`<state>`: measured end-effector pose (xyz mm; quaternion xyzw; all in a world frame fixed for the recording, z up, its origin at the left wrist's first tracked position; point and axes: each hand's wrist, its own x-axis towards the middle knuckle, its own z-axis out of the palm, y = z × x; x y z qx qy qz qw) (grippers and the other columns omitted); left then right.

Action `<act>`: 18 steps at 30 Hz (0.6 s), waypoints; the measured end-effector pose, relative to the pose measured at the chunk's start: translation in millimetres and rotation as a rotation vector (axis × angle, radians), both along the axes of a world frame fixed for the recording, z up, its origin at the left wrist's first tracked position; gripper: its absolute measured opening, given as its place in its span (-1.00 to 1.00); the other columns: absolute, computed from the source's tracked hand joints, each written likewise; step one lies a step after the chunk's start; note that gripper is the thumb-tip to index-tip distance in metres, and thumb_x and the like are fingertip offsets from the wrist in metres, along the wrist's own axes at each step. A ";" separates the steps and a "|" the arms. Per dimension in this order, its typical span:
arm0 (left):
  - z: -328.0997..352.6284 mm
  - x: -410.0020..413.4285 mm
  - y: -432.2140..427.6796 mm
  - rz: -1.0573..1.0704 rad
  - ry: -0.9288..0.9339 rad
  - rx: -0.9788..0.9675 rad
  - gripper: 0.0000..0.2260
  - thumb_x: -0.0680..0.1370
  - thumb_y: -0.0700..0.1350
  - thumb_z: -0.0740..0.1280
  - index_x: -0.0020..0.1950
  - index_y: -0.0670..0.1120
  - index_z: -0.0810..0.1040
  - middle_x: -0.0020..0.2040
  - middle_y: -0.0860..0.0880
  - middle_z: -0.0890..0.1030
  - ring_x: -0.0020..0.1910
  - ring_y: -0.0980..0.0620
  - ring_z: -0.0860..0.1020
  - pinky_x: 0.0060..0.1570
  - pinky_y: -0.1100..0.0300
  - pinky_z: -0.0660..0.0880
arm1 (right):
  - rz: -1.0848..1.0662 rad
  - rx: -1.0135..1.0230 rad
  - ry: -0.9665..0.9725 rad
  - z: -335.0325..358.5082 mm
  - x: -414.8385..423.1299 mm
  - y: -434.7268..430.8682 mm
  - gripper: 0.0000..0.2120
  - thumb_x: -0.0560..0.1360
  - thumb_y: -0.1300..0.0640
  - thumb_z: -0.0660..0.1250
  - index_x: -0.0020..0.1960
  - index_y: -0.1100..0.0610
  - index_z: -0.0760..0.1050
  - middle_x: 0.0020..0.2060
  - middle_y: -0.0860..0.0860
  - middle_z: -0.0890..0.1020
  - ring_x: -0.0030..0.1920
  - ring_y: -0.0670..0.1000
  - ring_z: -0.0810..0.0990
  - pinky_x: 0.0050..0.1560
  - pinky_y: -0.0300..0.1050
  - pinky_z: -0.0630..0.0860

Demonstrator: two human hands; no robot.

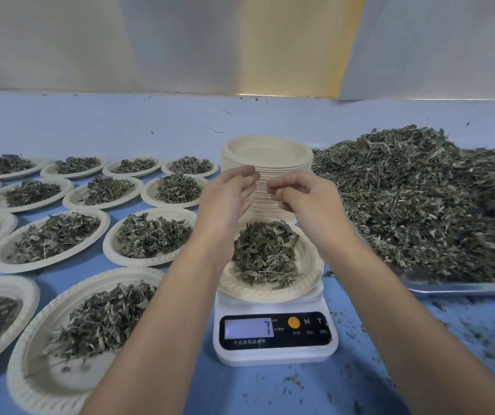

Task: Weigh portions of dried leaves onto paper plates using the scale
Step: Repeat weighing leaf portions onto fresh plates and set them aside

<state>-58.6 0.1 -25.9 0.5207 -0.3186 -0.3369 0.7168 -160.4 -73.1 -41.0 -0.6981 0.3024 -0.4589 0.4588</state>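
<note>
1. While hovering over the paper plate [309,277] on the scale [274,357], check the hands first. Left hand [228,199]: loosely curved and open, nothing visible in it. Right hand [303,199]: fingertips drawn together as for a pinch, impossible to tell if gripping leaf or empty.
2. Locate the portion of dried leaves [265,253]: heaped in that plate, directly on top of the scale, just below both hands.
3. Read the display [247,328] on the front of the scale before adding anything. Only a partial digit legible, probably mid-update, so wait for a steady figure.
4. Hold wrists and forearms clear of the plate rim and of the scale itself, to avoid falsifying the reading.
5. Adjust in small pinches only, released low over the middle of the heap, to avoid scattering bits over the rim onto the tabletop [270,390] around the scale.
6. Draw any extra from the loose pile [420,205] on the metal tray [464,287] to the right of the scale, and return surplus there.
7. Once on weight, lift by the rim with both hands, level, and set down among the filled plates [111,250] to the left of the scale.
8. Then take a fresh one from the stack of empty plates [267,151] just behind the scale.
</note>
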 end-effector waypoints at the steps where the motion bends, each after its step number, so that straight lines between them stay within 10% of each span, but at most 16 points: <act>1: 0.3 1.4 0.8 0.011 -0.020 -0.003 -0.77 0.59 -0.26 0.17 0.14 -0.08 0.55 0.13 -0.02 0.63 0.15 0.12 0.56 0.21 0.23 0.44 | -0.025 0.007 -0.018 0.1 -1.2 -0.8 -0.73 0.48 0.33 0.26 -0.17 0.00 0.61 -0.14 -0.05 0.68 -0.03 -0.08 0.63 0.12 -0.13 0.53; 18: -33.6 25.0 17.8 0.180 -0.282 0.098 -0.71 0.64 -0.05 0.11 0.30 0.06 0.49 0.28 0.17 0.48 0.27 0.22 0.37 0.19 0.26 0.22 | -0.039 0.311 -0.158 -25.2 -27.7 -9.4 -0.70 0.61 0.18 0.11 -0.07 0.13 0.62 -0.06 0.02 0.69 0.03 -0.06 0.65 0.12 -0.22 0.50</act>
